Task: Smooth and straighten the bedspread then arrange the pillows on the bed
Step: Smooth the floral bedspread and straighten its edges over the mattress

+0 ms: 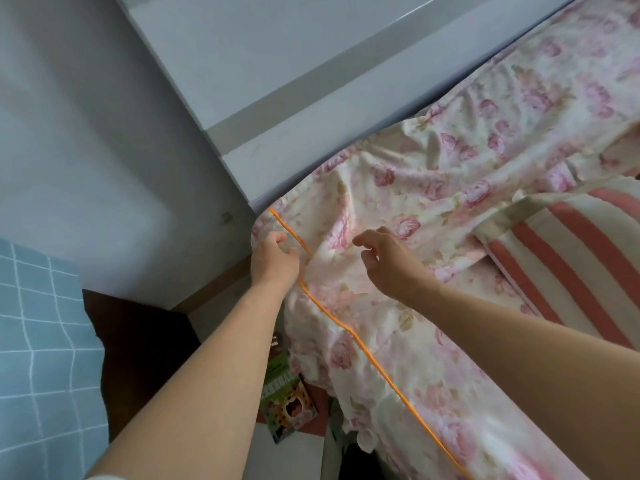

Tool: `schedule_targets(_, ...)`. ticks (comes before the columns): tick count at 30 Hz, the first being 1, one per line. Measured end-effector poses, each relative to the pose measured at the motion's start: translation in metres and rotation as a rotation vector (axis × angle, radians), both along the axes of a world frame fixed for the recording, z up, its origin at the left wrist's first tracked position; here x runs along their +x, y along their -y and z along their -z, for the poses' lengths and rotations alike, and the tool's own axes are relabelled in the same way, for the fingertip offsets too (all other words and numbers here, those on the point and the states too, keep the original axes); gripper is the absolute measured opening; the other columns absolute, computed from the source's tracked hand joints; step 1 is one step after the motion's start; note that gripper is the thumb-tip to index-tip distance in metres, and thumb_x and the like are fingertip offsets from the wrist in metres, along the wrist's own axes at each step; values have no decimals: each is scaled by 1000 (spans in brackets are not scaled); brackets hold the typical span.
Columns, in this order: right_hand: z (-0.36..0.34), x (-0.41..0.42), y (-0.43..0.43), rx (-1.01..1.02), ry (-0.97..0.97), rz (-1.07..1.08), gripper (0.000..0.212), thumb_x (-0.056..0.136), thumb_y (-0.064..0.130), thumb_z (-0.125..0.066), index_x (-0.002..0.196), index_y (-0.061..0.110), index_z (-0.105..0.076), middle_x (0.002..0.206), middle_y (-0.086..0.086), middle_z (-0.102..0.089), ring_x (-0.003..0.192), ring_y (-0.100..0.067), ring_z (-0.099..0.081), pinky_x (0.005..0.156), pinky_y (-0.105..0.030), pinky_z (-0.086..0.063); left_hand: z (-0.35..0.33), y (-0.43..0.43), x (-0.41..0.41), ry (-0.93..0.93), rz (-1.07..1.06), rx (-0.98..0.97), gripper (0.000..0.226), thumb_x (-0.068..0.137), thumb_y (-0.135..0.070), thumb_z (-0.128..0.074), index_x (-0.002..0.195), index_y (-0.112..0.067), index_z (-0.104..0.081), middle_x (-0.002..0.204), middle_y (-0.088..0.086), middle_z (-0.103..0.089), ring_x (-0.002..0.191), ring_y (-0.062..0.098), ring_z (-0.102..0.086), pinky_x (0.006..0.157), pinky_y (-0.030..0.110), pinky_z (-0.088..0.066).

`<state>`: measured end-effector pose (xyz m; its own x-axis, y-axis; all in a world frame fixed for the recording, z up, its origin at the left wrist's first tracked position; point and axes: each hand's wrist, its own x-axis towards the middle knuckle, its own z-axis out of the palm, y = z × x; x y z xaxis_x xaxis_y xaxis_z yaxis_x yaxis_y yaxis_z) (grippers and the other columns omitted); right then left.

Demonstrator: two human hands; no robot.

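The floral bedspread [433,188] lies creased over the bed, its orange piping [374,358] running along the left edge. A striped pillow [571,258] lies on it at right. The left hand [275,261], arm outstretched, curls its fingers round the bedspread's edge at the far corner (right beside the piping). The right hand [384,261] hovers nearby, fingers loosely curled, holding nothing.

Pale grey-blue smooth wall [86,133] fills left, softly and evenly lit. White glossy stepped ledge [277,81] runs diagonally from top centre to upper right, meeting wall. Tan wooden skirting strip [214,289] along wall base. Dark brown floor [138,341] below. Blue cloth with white grid lines [41,358] lower left, overlapping floor. Colourful printed box [287,403] lying on floor, lower centre.
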<state>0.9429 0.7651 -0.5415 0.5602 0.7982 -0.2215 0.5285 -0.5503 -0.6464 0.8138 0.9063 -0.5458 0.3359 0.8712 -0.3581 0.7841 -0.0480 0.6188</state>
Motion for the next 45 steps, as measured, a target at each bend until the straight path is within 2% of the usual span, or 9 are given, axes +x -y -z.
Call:
schedule_targets(13,17,38,-117,-122,117,-67,49,90,7,-48,137,21,-43,139,-1,-29,92,-25,-59,74,-38,-53,31,-77,34,-126,-23,-54,78,77,-42,-74,140,-18,-34,137,8,-38,117,34,-52,92,38,-46)
schedule_targets(17,24,45,-136,-149,181,-148,78,79,1,-55,145,29,-24,149,3,-12,96,-26,-58,56,-31,-45,34,-87,34,-272,74,20,64,67,-53,-77,114,-15,-55,115,8,-60,104,33,-60,77,36,-49)
schedule_targets(21,26,55,-153,-179,224,-287,96,73,0,-58,150,32,-10,157,8,-1,120,-28,-51,68,-35,-51,33,-105,22,-284,163,-37,39,74,-48,-68,100,-19,-68,101,11,-69,97,35,-64,74,35,-51)
schedule_targets(24,18,65,-163,-281,343,-337,85,84,13,-57,150,32,-7,156,8,-6,110,-29,-58,69,-35,-46,30,-121,13,-143,-9,-91,17,85,-30,-55,76,-15,-56,79,10,-65,69,34,-66,59,34,-54)
schedule_targets(27,11,75,-172,-373,362,-353,68,88,29,-56,147,28,-22,141,-2,-32,106,-33,-58,71,-36,-44,25,-129,16,122,-237,-331,4,88,-14,-53,85,-12,-52,73,9,-55,47,23,-56,52,42,-59)
schedule_targets(31,4,86,-188,-373,401,-301,16,83,30,-67,99,27,-65,111,-5,-63,94,-32,-62,71,-32,-45,30,-136,9,197,22,-422,41,72,-24,-83,101,-14,-56,95,8,-67,82,23,-67,73,40,-58)
schedule_targets(37,-8,88,-220,-171,550,-254,25,89,11,-54,99,27,-69,108,-2,-58,96,-34,-61,69,-32,-38,43,-146,13,-114,159,87,28,76,-19,-67,104,-19,-66,99,10,-70,98,33,-64,82,41,-53)
schedule_targets(41,1,101,-217,-165,406,-395,6,84,18,-61,87,16,-56,96,4,-58,81,-25,-57,64,-31,-43,51,-138,11,-153,130,239,18,82,-10,-64,98,-18,-63,100,14,-68,97,40,-61,76,42,-52)
schedule_targets(45,0,105,-201,-293,365,-532,37,77,23,-77,109,17,-59,95,6,-54,89,-23,-57,67,-29,-40,54,-135,13,-109,172,283,14,84,-2,-59,79,-15,-56,86,14,-66,84,39,-61,65,44,-53)
